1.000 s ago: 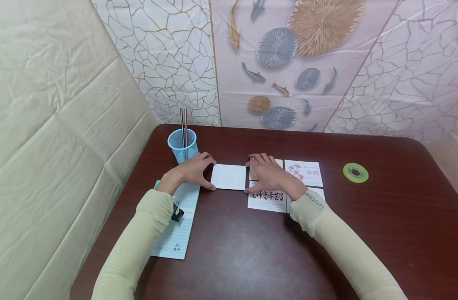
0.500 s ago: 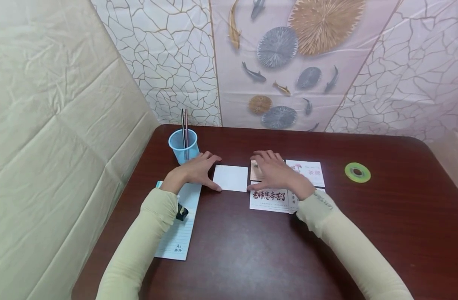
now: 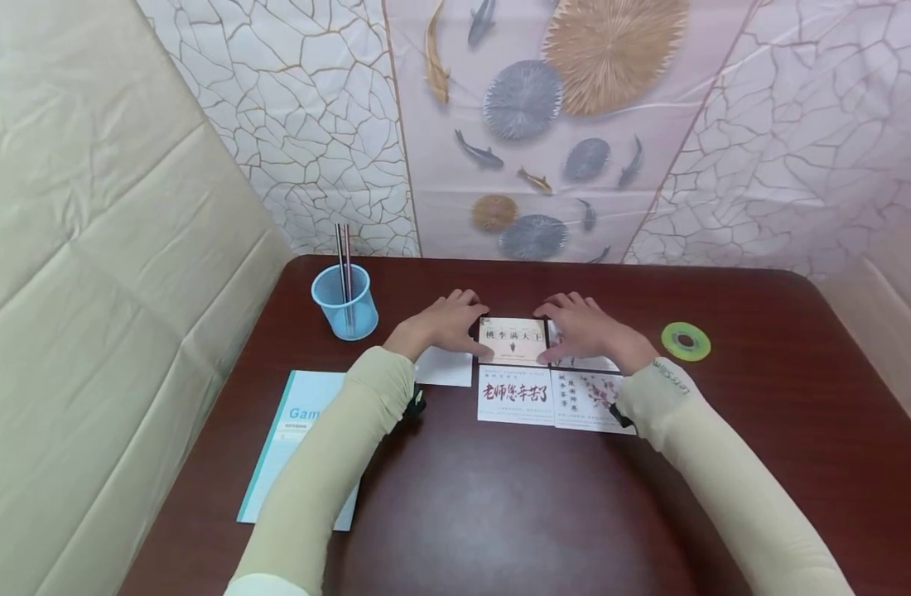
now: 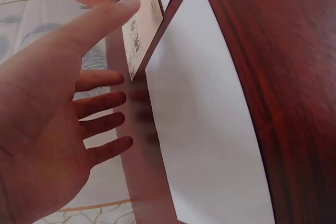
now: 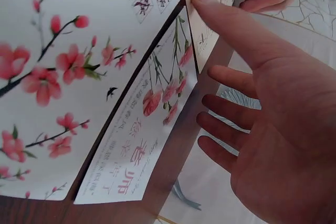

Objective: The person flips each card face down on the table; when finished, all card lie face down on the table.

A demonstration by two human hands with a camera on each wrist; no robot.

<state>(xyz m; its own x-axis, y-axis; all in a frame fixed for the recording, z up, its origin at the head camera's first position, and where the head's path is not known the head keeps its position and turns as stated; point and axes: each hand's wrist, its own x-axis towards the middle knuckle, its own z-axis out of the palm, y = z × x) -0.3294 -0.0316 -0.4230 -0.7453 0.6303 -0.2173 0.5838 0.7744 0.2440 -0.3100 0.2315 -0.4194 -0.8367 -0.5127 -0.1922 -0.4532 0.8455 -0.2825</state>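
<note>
**Left hand (image 3: 451, 321) and right hand (image 3: 585, 327) flank a beige rectangular card (image 3: 513, 341) with black characters**

Far left, pale-blue paper notebook (image 3: 291, 426) on the dark reddish-brown bench (image 3: 485, 497); light-blue mesh cup (image 3: 362, 319) near it. Blank white card (image 3: 448, 370), partly covered by left hand. Left fingers extended, relaxed, at the beige card's left edge. Beige card lies flat between the hands. Right fingers likewise extended at its right edge; contact unclear. Farther right, yellow-green ring-shaped disc (image 3: 686, 341), apart.
</note>
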